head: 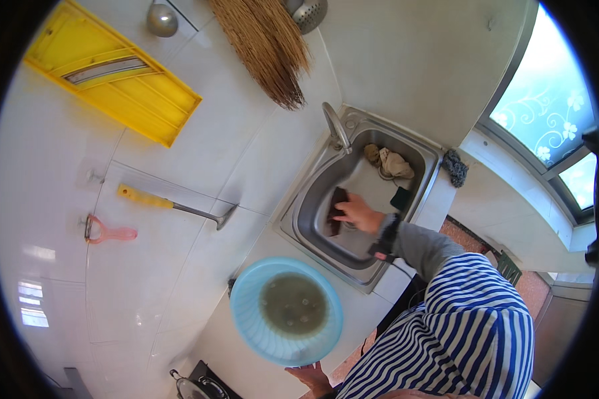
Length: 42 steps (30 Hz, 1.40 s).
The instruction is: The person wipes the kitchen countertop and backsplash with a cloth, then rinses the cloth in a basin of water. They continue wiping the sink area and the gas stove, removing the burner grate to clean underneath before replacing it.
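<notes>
In the steel sink, my right hand grips a flat dark brown pad or cloth, holding it against the basin wall nearest the tiles. The fingers partly cover it, so its exact kind is unclear. My left hand is at the near rim of a light blue plastic basin, with fingers along the rim's outer side. Murky grey-brown water with some bubbles stands in the basin. A bunched beige cloth and a dark green scouring pad lie inside the sink.
A curved faucet reaches over the sink. Steel wool sits at the sink's far corner. On the tiled wall hang a yellow slicer, a straw brush, a yellow-handled spatula and a pink peeler. A gas stove adjoins the counter.
</notes>
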Available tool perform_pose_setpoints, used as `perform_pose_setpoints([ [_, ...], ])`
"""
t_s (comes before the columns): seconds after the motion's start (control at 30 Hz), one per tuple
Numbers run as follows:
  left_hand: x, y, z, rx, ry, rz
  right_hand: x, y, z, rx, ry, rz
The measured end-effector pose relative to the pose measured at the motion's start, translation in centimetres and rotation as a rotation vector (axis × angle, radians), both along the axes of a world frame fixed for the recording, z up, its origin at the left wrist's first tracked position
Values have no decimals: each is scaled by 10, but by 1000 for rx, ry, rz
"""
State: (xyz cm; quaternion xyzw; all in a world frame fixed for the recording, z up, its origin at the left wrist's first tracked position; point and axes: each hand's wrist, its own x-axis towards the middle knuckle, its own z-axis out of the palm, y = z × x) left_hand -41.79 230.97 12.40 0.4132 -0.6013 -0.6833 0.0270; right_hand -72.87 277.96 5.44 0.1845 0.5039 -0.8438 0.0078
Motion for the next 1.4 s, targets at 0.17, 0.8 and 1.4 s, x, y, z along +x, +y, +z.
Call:
perform_pose_setpoints([
  [0.17, 4, 3, -2, 20, 7, 15, 15, 147, 32, -79, 49, -315],
  [0.8, 1, 241, -15, -58, -271, 179, -342, 284, 167, 1249, 774, -630],
  [1.4, -44, 325, -9, -37, -340, 103, -349, 297, 145, 979, 744, -631],
])
